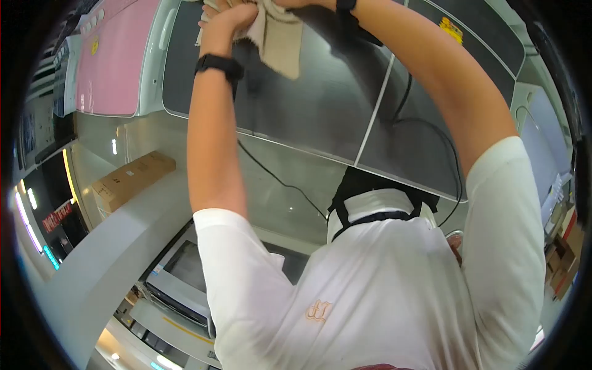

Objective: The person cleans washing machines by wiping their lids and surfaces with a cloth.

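Note:
A beige cloth (280,43) lies bunched at the top edge of the view, one end spread over a dark grey panelled tabletop (314,102). My left hand (231,17), with a black band on its wrist, is closed on the cloth's left part. Only a sliver of my right hand (305,2) shows at the top edge, close to the cloth. Its fingers are out of view, so its grip cannot be made out. A dark band circles that wrist too.
A pink-topped appliance (120,58) adjoins the table's left side. A small yellow object (452,29) lies on the tabletop at right. A black cable (447,139) runs over the table edge. Farther off are a cardboard box (135,179) and a pale appliance (539,132).

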`<move>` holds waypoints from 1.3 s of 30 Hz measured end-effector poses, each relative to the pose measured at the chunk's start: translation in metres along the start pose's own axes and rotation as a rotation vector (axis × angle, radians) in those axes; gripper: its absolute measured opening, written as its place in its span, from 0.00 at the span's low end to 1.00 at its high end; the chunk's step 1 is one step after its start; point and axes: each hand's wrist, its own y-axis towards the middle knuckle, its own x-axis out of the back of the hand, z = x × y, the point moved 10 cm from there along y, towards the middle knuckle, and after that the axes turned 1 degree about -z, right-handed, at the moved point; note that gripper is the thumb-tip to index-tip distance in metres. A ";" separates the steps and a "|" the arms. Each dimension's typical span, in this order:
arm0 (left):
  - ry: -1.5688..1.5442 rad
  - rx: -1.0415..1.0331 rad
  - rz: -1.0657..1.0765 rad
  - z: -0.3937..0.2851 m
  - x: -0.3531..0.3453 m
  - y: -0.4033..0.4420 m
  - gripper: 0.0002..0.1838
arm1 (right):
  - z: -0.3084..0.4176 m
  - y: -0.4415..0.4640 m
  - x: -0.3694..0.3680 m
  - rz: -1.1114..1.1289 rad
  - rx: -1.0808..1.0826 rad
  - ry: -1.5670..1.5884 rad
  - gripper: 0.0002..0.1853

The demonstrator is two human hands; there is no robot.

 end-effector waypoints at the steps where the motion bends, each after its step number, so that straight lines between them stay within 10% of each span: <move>1: 0.050 -0.097 -0.029 -0.012 -0.005 -0.022 0.32 | 0.012 -0.026 0.003 0.023 0.046 0.003 0.33; 3: 0.150 -0.294 -0.099 -0.037 -0.002 -0.057 0.28 | 0.028 -0.078 0.003 0.061 0.134 0.004 0.32; 4: 0.139 -0.268 0.400 -0.062 0.027 -0.099 0.43 | 0.040 -0.113 0.018 -0.190 0.201 0.029 0.30; 7: -0.241 -0.380 0.068 -0.099 0.059 -0.210 0.36 | 0.074 -0.218 0.014 -0.195 0.286 0.024 0.24; 12: -0.410 -0.348 0.260 -0.171 0.104 -0.317 0.36 | 0.120 -0.357 0.030 -0.136 0.029 0.196 0.18; 26: -0.455 -0.334 0.285 -0.170 0.090 -0.322 0.41 | 0.127 -0.373 0.033 -0.351 -0.055 0.186 0.21; 35: -0.635 -0.107 -0.055 -0.212 0.123 -0.344 0.39 | 0.147 -0.427 0.029 -0.483 -0.243 0.045 0.19; 39: -0.529 -0.366 -0.126 -0.285 0.138 -0.382 0.35 | 0.130 -0.506 0.030 -0.569 -0.297 0.116 0.19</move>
